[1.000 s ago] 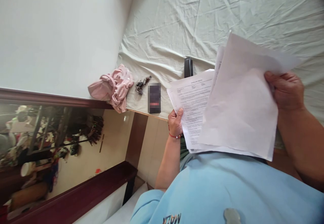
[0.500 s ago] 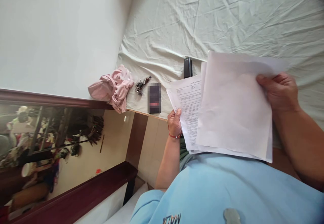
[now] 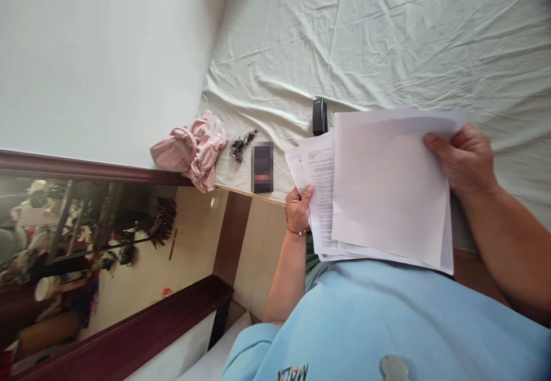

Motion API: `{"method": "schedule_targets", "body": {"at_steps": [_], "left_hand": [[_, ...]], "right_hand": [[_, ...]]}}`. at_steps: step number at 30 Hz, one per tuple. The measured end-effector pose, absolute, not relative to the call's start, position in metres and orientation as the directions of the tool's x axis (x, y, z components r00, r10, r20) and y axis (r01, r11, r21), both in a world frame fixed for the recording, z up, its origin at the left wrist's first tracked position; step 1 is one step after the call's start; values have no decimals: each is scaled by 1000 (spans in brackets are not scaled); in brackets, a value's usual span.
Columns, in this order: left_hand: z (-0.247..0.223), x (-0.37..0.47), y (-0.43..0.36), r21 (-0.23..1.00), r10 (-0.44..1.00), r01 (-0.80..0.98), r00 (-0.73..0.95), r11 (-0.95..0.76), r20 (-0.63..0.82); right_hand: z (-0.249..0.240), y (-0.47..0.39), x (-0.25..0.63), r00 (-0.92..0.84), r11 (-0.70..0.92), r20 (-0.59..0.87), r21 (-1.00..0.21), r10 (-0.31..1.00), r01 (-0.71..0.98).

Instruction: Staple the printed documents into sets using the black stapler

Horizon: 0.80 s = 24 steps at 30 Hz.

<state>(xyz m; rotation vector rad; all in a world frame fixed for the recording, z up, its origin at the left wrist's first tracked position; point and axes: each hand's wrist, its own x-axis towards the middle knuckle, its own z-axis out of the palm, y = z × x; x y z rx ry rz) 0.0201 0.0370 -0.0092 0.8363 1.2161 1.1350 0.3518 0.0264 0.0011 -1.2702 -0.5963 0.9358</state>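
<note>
My left hand point(image 3: 298, 209) is closed on the left edge of some printed sheets point(image 3: 322, 197), thumb on top. A red string bracelet circles that wrist. Blank-faced white sheets point(image 3: 390, 186) lie over the right part of the printed ones, and my right hand point(image 3: 467, 160) pinches them near their upper right corner, thumb on top and fingers underneath. Just beyond the papers, a black stapler-like object point(image 3: 319, 116) rests on the bed sheet. The lower edges of the papers lie close against my light blue shirt point(image 3: 387, 312).
Left of the papers, a pixelated dark rectangular item point(image 3: 262, 167), a bunch of keys point(image 3: 241, 144) and a crumpled pink cloth point(image 3: 193, 148) lie near the edge of the wrinkled pale bed sheet point(image 3: 387, 42). A white wall point(image 3: 99, 54) and a dark wooden rail point(image 3: 129, 329) are further left.
My right hand has moved left and slightly toward me, bringing the blank sheets further over the printed ones. A different printed page shows at the left. My left hand stays nearly in place.
</note>
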Motion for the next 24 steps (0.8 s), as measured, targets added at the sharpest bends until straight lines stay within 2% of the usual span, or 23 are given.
{"method": "schedule_targets", "body": {"at_steps": [8,11,15,20,24], "left_hand": [[-7,21,37,943,958,-199,-52,267,-282],[-6,22,37,946,959,-191,-55,261,-276],[-6,22,37,944,960,-206,-50,258,-274],[-6,22,36,942,961,-212,-48,258,-274],[-7,22,36,942,961,-217,-44,258,-273]], "right_hand": [[-3,24,350,483,-17,-78,-991,872,-130],[-10,23,350,472,16,-38,-994,881,-111],[-11,23,353,383,59,35,-997,923,-51],[-6,22,354,328,12,22,-999,944,30],[-7,22,353,331,-16,-37,-998,943,-67]]}}
